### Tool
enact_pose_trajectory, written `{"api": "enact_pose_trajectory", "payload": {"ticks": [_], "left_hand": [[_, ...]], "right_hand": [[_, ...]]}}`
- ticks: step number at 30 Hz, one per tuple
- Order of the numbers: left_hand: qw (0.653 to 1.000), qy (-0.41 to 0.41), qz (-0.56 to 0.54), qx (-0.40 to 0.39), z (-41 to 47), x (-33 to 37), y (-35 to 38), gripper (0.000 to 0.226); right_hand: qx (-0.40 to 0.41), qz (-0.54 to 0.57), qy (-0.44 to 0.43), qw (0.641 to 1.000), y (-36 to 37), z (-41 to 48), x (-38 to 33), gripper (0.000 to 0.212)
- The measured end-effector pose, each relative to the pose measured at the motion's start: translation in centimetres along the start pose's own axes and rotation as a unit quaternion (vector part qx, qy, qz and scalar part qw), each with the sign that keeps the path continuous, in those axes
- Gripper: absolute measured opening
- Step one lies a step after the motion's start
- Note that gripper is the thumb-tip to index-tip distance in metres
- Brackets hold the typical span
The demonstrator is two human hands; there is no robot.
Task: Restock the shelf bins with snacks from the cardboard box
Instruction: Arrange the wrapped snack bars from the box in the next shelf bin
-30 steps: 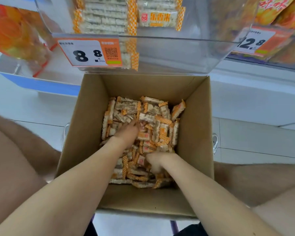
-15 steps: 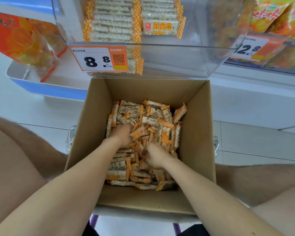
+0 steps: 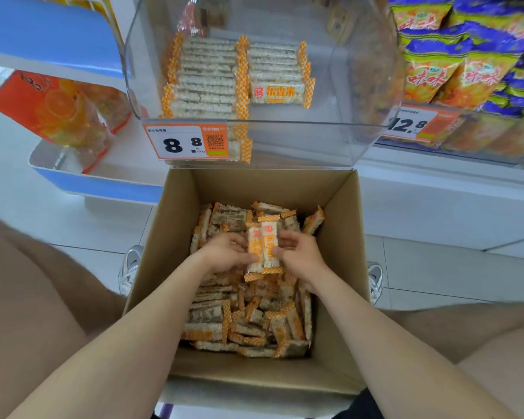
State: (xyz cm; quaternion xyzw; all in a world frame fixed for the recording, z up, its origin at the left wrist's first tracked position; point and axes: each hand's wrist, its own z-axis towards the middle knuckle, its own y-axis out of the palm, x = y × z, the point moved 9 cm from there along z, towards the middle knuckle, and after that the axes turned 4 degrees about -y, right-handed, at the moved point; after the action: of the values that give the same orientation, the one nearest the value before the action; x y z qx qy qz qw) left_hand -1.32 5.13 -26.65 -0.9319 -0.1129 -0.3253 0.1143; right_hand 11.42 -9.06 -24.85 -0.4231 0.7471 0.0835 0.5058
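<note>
A big open brown cardboard box (image 3: 170,237) sits on the floor right below the shelf, between the person's knees. Just above its far edge hangs a clear plastic shelf bin (image 3: 300,143), partly filled with 2 neat stacks of rice bars (image 3: 208,77) in orange-checked wrappers.

A loose pile of the same wrapped bars (image 3: 248,316) covers the bottom of the box, lying every which way. To the right of the bin stand purple, yellow and orange snack bags (image 3: 454,65); to the left lies an orange bag with a fruit picture (image 3: 58,110).

Both arms reach down into the box. The left hand (image 3: 224,255) and right hand (image 3: 303,255) meet over the far half of the pile, each grip curled onto one side of a pair of bars (image 3: 263,249) held side by side, ends pointing toward the bin, just above the heap.

An orange-and-white price tag reading 8.8 (image 3: 179,143) is fixed to the bin's front left corner.
</note>
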Motion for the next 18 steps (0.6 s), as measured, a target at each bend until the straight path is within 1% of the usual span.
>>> {"api": "enact_pose_trajectory", "payload": {"ticks": [3,6,9,12,14,16,17,18], "left_hand": [[0.999,0.021,-0.036,-0.033,-0.9,1.2,0.6,0.06],[0.997,0.041,-0.051,-0.038,-2.4,3.1,0.6,0.058],[0.996,0.076,-0.042,0.001,-4.0,5.2,0.1,0.062],[0.992,0.119,-0.002,0.044,-6.1,7.3,-1.1,0.06],[0.987,0.153,0.032,0.031,-8.0,9.2,-1.6,0.049],[0.982,0.178,0.07,-0.001,-10.4,11.4,-1.8,0.034],[0.978,0.188,0.091,-0.009,-11.8,12.5,-2.0,0.029],[0.973,0.202,0.11,-0.013,-13.4,13.7,-2.2,0.023]], "right_hand": [[-0.034,-0.003,-0.019,0.999,-0.2,-0.3,-1.1,0.039],[-0.056,-0.054,-0.08,0.994,-0.1,-0.9,-3.1,0.034],[-0.053,-0.106,-0.14,0.983,-0.2,-1.8,-5.4,0.043],[-0.078,-0.158,-0.194,0.965,-0.1,-2.6,-7.7,0.051],[-0.113,-0.176,-0.201,0.957,-0.2,-2.9,-9.1,0.064],[-0.153,-0.207,-0.2,0.945,-0.8,-3.9,-11.1,0.081],[-0.171,-0.216,-0.2,0.94,-1.3,-4.9,-12.6,0.08],[-0.182,-0.221,-0.206,0.936,-1.9,-5.9,-14.1,0.071]]}}
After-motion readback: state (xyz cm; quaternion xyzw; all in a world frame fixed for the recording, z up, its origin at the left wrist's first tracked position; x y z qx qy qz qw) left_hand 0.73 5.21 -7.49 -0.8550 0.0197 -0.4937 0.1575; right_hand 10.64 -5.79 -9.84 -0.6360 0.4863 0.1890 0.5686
